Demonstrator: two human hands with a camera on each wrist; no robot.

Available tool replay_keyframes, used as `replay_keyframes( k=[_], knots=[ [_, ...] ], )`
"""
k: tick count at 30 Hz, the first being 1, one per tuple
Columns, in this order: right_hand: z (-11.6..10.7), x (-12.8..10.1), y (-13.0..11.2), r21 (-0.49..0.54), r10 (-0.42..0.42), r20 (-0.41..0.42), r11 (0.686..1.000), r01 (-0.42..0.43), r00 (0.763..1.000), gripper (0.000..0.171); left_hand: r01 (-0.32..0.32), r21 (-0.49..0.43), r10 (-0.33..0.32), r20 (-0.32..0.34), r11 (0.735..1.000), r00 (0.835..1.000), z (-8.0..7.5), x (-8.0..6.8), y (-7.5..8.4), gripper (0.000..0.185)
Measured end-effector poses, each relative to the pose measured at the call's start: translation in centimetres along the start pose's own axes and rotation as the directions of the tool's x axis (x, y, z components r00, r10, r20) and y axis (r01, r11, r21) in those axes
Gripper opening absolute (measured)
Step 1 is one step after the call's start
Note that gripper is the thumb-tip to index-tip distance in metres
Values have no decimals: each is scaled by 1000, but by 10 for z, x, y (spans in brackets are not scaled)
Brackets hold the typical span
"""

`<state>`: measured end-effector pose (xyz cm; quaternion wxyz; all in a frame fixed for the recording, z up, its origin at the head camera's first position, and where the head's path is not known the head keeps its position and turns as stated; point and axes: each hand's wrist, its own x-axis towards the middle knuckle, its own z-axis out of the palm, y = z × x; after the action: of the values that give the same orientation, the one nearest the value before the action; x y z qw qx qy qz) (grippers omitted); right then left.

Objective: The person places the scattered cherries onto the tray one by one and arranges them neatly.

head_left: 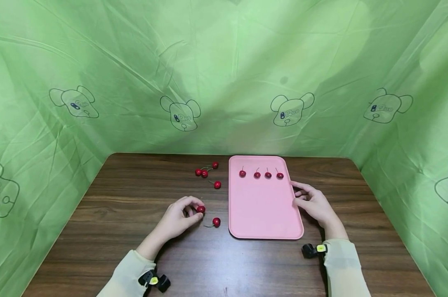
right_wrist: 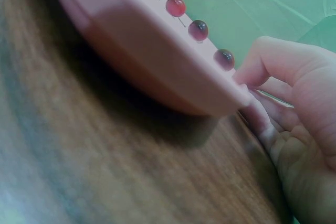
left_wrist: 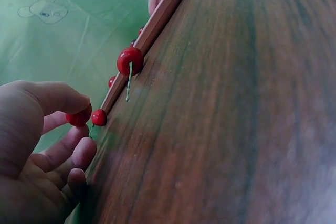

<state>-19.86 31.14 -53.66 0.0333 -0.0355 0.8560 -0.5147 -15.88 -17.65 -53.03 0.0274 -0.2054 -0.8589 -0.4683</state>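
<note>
My left hand (head_left: 178, 218) pinches a red cherry (head_left: 201, 209) between thumb and fingertips, left of the pink tray (head_left: 265, 210). In the left wrist view the held cherry (left_wrist: 79, 117) is partly covered by the fingers. One cherry (head_left: 216, 222) with a green stem lies on the table close to this hand. My right hand (head_left: 316, 205) grips the tray's right edge; in the right wrist view its fingertips meet the rim. Along the tray's far end several cherries, such as this left one (head_left: 242, 174), stand in a row with stems pointing away.
Several more cherries lie left of the tray's far part, some in a cluster (head_left: 204, 174) and one cherry (head_left: 218, 185) apart from it. Under everything is a dark wooden table (head_left: 109, 218). Green cloth (head_left: 224, 74) with printed bear faces encloses the back and sides.
</note>
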Motion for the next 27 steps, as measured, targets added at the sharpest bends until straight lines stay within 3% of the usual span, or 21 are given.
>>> replay_keyframes(
  k=[27],
  knots=[
    [0, 1, 4, -42, 7, -12, 999, -7, 1000, 64, 8, -15, -8, -20, 1000, 1000, -1, 2, 2, 30]
  ],
)
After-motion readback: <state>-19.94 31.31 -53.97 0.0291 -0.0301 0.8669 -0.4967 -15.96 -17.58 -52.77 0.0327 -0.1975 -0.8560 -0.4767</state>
